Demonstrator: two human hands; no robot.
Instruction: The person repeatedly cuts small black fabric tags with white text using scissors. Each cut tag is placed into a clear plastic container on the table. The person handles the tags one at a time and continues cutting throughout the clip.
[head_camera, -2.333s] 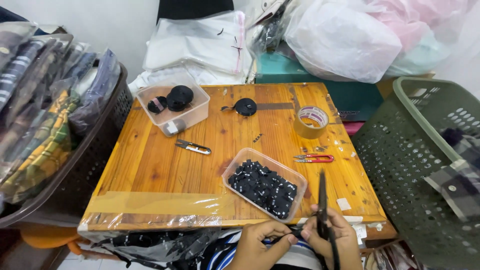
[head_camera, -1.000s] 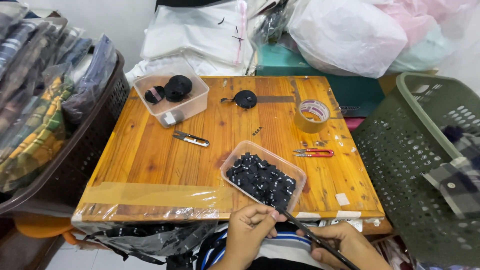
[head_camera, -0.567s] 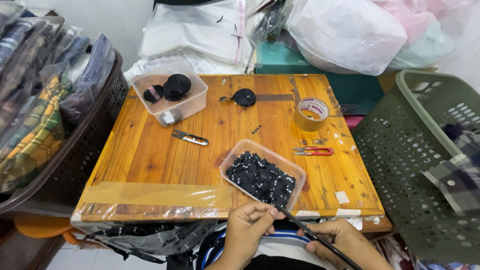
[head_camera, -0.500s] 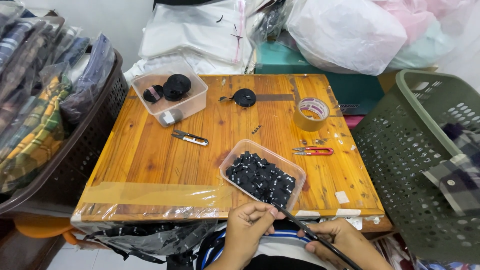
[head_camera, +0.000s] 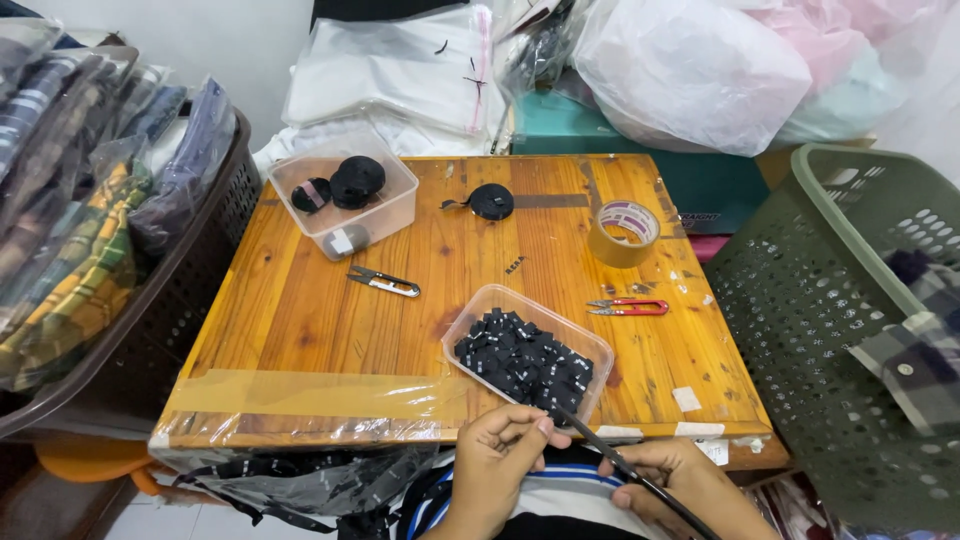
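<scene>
wooden table (head_camera: 320, 320) carries two clear tubs (head_camera: 528, 352) (head_camera: 343, 203), tape roll (head_camera: 622, 233), black strap coil (head_camera: 491, 201), red snips (head_camera: 630, 307), metal snips (head_camera: 384, 282).

Home garment workshop, folded bagged clothes (head_camera: 80, 230), laundry baskets (head_camera: 830, 330), thread snips (head_camera: 385, 282)

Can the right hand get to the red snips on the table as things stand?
Probably not at once: the right hand grips a black strap shared with the left hand. Nothing stands between it and the red snips.

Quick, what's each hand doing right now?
Left hand: pinching one end of the black strap.
Right hand: closed on the same strap.
</scene>
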